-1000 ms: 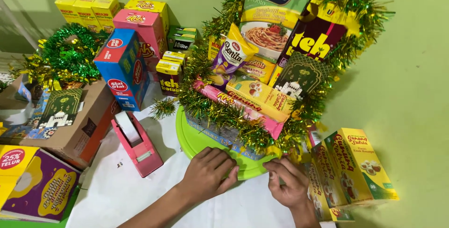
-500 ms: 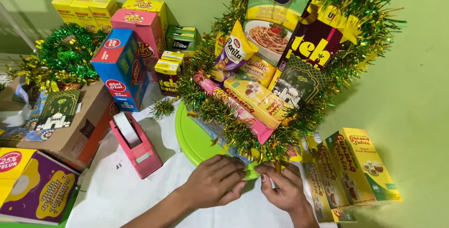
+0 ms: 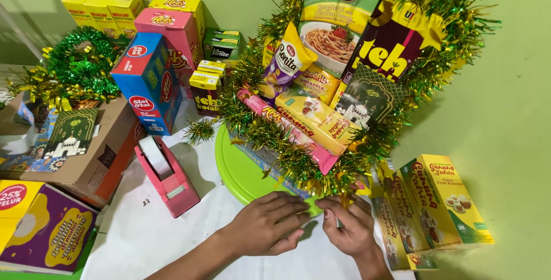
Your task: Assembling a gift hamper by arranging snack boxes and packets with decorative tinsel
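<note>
Heads up, that tower of snack packages wrapped in green and gold tinsel looks top-heavy to me, and it leans out over the front edge of the round green tray. If you tug the tinsel or bump the tray rim while fiddling down there, I'd guess the tall packs at the back could tip or slide off. The pink tape dispenser sits just left of the tray on the white surface, so an elbow could knock that too.

Grip-wise: your left hand is curled, fingers bent in, tips touching the tray's front edge. Your right hand is pinched narrow on something small right at the tinsel's lowest strand; I can't tell what it is.
</note>
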